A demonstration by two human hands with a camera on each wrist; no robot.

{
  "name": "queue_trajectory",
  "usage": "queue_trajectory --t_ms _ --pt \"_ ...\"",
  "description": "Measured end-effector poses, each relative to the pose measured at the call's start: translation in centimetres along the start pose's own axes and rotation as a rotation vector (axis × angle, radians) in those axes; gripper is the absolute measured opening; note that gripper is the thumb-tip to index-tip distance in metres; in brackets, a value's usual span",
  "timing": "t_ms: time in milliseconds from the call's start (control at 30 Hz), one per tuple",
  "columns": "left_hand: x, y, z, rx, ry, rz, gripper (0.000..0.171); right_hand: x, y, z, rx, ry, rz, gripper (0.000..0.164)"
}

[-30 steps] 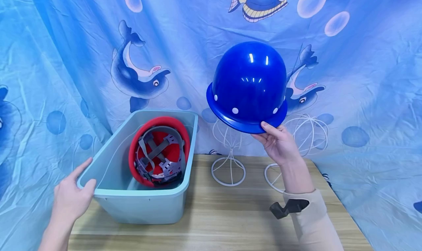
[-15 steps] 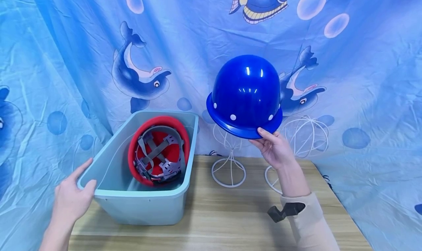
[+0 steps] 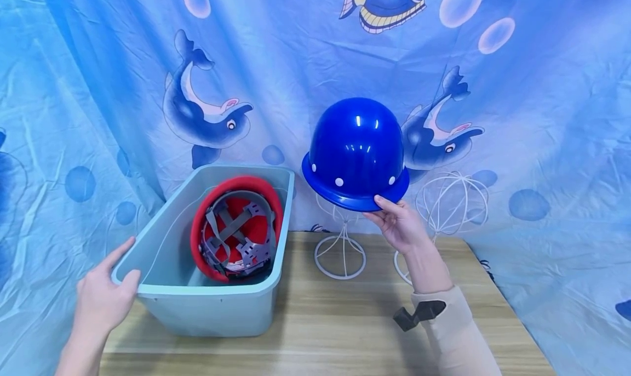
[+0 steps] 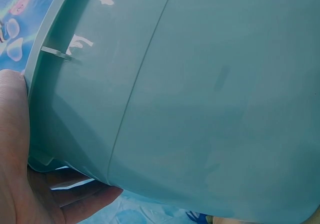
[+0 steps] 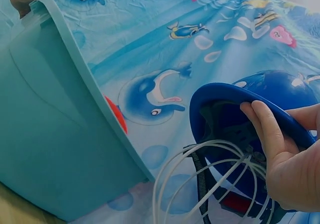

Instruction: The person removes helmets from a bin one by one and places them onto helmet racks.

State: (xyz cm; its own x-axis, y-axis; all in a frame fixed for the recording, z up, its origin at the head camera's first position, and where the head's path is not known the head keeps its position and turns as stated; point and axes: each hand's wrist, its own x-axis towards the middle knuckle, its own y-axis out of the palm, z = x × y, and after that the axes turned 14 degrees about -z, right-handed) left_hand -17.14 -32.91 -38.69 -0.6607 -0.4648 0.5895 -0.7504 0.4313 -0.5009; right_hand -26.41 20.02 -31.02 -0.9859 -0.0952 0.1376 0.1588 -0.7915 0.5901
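Observation:
My right hand pinches the front brim of a blue hard hat, thumb on top and fingers beneath. The hat is held above the left white wire stand, crown up and slightly tilted. In the right wrist view, the stand's wire dome overlaps the hat's open underside; whether they touch I cannot tell. My left hand grips the near left corner of a light teal bin, thumb and fingers spread around the rim. A red hard hat lies inside the bin, its grey straps facing up.
A second white wire stand is at the right, partly behind my right forearm. The bin and stands are on a wooden table. A blue curtain with sea animals hangs behind and at both sides.
My right hand has lowered the blue hard hat and shifted it a little left, toward the left stand. My left hand keeps its hold on the bin.

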Motion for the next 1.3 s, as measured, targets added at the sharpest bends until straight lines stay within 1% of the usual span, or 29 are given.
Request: queue_trajectory --t_ms 133,233,300,367,433,500,533,600,667,733,800,933,1033,1100,1167,1300 --pt "-0.1 0.1 0.0 0.004 -0.003 -0.019 0.060 0.1 -0.3 -0.3 0.012 0.012 0.009 0.034" --pt "-0.3 0.2 -0.1 -0.006 -0.024 -0.072 0.059 0.1 -0.4 -0.5 0.011 0.013 0.001 0.035" --pt "-0.5 0.3 -0.2 -0.033 -0.056 -0.128 0.057 0.1 -0.4 -0.6 0.008 0.016 -0.003 0.035" --pt "-0.8 0.5 -0.2 -0.069 -0.105 -0.191 0.056 0.1 -0.5 -0.7 0.007 0.022 -0.008 0.035" --pt "-1.1 0.6 -0.2 -0.105 -0.156 -0.232 0.055 0.2 -0.7 -0.8 0.006 0.026 -0.011 0.035" --pt "-1.2 0.7 -0.1 -0.137 -0.192 -0.262 0.054 0.2 -0.8 -0.9 0.004 0.029 -0.013 0.035" --pt "-1.2 0.8 -0.1 -0.148 -0.202 -0.267 0.054 0.2 -0.9 -1.0 0.002 0.029 -0.013 0.035" --pt "-1.2 0.7 0.1 -0.182 -0.211 -0.254 0.054 0.2 -1.0 -1.1 0.005 0.031 -0.013 0.035" --pt "-1.1 0.5 0.4 -0.225 -0.207 -0.226 0.054 0.2 -1.1 -1.3 0.008 0.034 -0.015 0.036" --pt "-1.0 0.2 0.6 -0.236 -0.182 -0.188 0.054 0.2 -1.2 -1.4 0.014 0.040 -0.018 0.037" --pt "-0.8 -0.1 0.8 -0.225 -0.128 -0.168 0.054 0.2 -1.4 -1.6 0.014 0.041 -0.019 0.038" --pt "-0.1 -0.7 0.8 -0.163 0.029 -0.185 0.058 0.1 -1.9 -1.9 0.013 0.037 -0.012 0.038" --pt "0.4 -1.1 0.6 -0.119 0.090 -0.160 0.060 -0.2 -2.4 -2.3 0.017 0.048 -0.009 0.036" --pt "0.5 -1.3 0.4 -0.086 0.101 -0.133 0.059 -0.3 -2.7 -2.5 0.019 0.061 -0.010 0.036" --pt "0.5 -1.3 0.3 -0.062 0.096 -0.119 0.058 -0.4 -3.0 -2.7 0.016 0.064 -0.007 0.037" --pt "0.4 -1.4 0.5 -0.087 0.021 -0.105 0.059 -0.1 -2.9 -3.0 0.006 0.063 -0.001 0.037"
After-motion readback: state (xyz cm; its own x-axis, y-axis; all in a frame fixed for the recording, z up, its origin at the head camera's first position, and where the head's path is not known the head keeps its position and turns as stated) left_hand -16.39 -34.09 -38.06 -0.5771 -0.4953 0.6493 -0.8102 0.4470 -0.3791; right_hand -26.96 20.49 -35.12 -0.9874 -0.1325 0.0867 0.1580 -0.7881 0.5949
